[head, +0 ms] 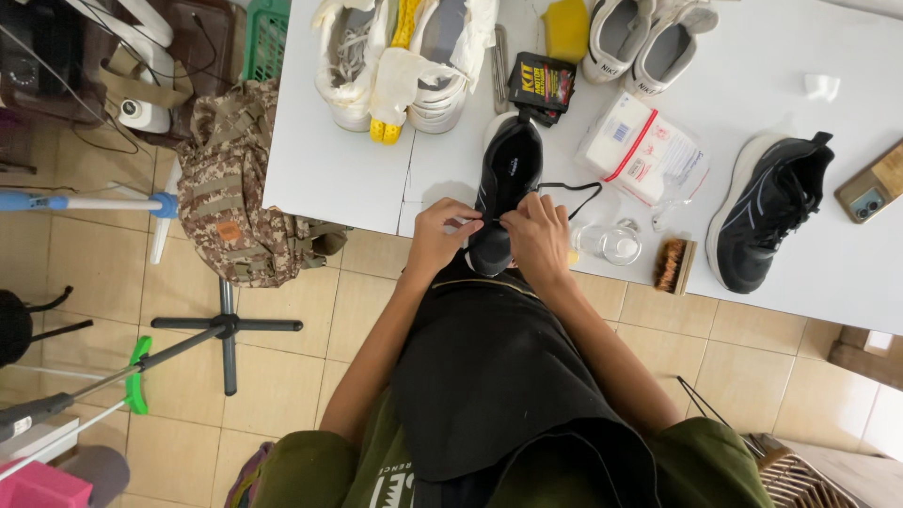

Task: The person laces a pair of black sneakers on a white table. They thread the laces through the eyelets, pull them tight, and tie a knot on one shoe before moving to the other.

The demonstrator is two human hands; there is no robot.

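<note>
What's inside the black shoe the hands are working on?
The black shoe shows a dark insole through its opening, nothing else inside. The left hand and right hand pinch its black lace and cover the toe end.

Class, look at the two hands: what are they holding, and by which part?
Both the left hand and right hand pinch the black lace of the black shoe, near its toe end.

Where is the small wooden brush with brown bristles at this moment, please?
In the head view, the small wooden brush with brown bristles lies near the white table's front edge, right of the clear glass jar and left of the lone black sneaker.
</note>
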